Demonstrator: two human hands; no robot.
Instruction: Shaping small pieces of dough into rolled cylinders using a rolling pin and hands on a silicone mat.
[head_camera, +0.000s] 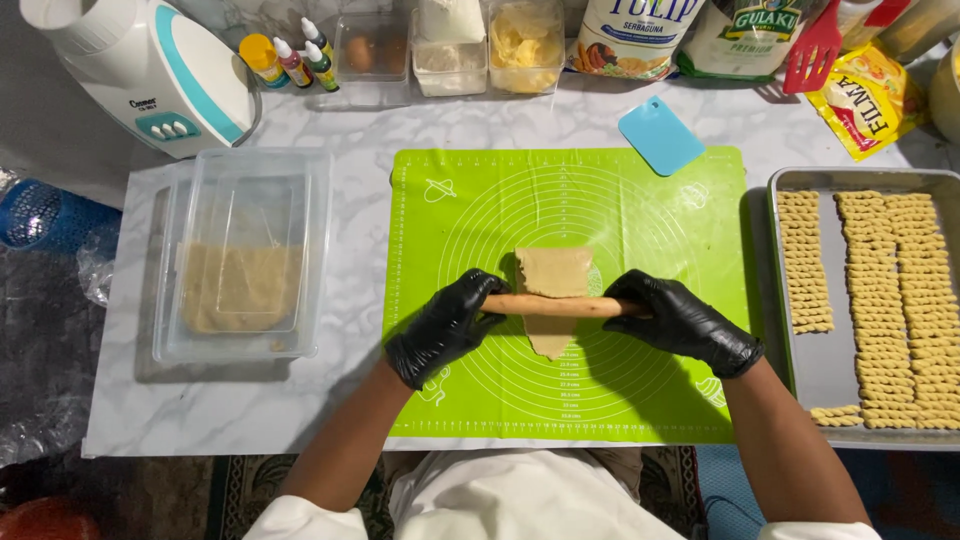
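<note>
A marble-patterned counter (340, 120) carries everything here. On it lies a bright green baking mat (640, 210) printed with rings, and to its right a metal tray (800, 360) lined with rows of small twisted dough pieces. To the left of the mat stands a clear plastic tub (240, 250) with tan dough in the bottom.

Near the middle of the mat lies a flat strip of tan dough (553, 272), its long axis running away from the person. It looks soft and thin, so it would likely stretch or tear if lifted by one end; a lift from underneath along its whole length would suit it better.

Across the strip rests a wooden rolling pin (560, 305), stiff and light by the look of it, its long axis running left to right, square to the dough. It is best held at both ends, as here: the left hand (440, 330) and right hand (685, 322), both in black gloves, have their fingers curled over the pin's ends, though how tightly they grip is hard to tell from above.

A blue scraper (660, 135) lies at the mat's far edge.
</note>
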